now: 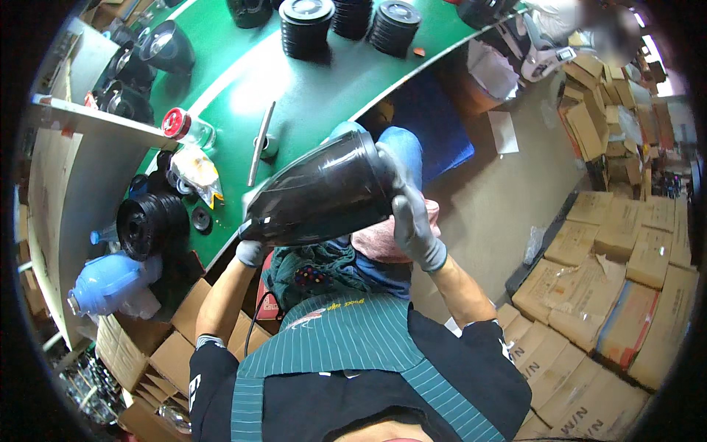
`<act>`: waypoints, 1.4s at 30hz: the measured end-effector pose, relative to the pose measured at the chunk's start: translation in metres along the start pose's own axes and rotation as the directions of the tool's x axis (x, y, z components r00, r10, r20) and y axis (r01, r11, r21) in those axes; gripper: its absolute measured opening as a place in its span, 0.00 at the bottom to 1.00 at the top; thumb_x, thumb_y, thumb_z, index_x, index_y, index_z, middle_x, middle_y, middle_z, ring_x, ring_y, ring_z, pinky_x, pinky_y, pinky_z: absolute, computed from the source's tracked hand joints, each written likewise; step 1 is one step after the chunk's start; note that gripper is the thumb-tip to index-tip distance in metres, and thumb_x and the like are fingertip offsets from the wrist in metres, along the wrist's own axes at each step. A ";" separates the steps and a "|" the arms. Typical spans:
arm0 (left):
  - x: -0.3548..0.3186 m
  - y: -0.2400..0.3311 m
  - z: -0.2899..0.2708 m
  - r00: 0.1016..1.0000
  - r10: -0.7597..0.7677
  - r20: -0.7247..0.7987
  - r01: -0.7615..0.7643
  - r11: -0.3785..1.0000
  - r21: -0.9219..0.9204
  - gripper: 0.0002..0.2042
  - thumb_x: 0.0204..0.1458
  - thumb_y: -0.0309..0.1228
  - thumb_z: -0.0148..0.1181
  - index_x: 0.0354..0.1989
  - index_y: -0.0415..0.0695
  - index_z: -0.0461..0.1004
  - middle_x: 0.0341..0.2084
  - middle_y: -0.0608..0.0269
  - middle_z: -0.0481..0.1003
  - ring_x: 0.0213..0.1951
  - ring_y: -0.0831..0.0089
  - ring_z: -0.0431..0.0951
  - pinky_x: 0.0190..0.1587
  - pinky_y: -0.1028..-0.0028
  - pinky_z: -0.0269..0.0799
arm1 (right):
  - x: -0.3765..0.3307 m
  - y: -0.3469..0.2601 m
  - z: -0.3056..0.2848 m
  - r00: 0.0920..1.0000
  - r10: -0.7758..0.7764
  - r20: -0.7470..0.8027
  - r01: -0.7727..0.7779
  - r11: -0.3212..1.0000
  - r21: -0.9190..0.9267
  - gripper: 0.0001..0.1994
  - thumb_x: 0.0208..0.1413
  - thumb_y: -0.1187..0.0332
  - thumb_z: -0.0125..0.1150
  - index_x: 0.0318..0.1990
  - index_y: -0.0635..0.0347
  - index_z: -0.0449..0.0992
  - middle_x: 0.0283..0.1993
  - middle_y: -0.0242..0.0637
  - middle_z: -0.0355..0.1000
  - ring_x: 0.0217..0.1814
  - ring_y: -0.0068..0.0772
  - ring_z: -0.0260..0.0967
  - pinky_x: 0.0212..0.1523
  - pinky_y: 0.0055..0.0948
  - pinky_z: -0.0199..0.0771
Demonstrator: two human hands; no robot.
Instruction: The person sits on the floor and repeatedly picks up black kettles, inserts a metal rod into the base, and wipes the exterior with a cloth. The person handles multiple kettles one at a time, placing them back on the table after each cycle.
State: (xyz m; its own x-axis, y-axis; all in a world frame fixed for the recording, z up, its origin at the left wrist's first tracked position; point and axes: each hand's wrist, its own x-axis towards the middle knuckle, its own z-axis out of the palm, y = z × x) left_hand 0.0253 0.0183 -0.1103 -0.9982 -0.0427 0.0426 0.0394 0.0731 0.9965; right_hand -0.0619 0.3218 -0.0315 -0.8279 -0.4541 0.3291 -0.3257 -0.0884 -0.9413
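I hold a large glossy black tapered plastic container (324, 190) lengthwise above my lap. My left hand (252, 253), in a grey glove, grips its narrower end; most of its fingers are hidden behind the container. At the wide rimmed end, my right hand (414, 227), also gloved, is pressed against the rim with the thumb toward me. The container tilts, its wide end up and to the right. Just beyond it on the green table (324, 92) lies a thin metal rod (261, 144), next to a small cup (269, 146).
Stacked black lids (306, 33) stand at the table's far side. To the left are a red-lidded jar (193, 129), a plastic bag (197, 173), black ribbed parts (151, 221) and a blue jug (114, 280). Cardboard boxes (574, 295) fill the right; an open carton (188, 320) stands lower left.
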 end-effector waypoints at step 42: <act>-0.065 -0.052 0.014 0.975 0.067 0.214 -0.116 0.967 0.226 0.34 0.63 0.36 0.69 0.77 0.48 0.64 0.76 0.59 0.65 0.75 0.58 0.65 0.80 0.58 0.56 | 0.159 0.095 -0.011 0.965 -0.128 0.227 0.258 0.602 -0.756 0.46 0.58 0.38 0.70 0.76 0.58 0.65 0.75 0.61 0.63 0.76 0.64 0.62 0.76 0.51 0.62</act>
State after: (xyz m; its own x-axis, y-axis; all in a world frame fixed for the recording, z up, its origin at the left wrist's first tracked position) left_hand 0.0876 0.0308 -0.1662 -0.9800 0.1763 0.0928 0.1435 0.3011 0.9427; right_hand -0.2293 0.2510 -0.0678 -0.6540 -0.6283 0.4214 -0.7544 0.4998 -0.4256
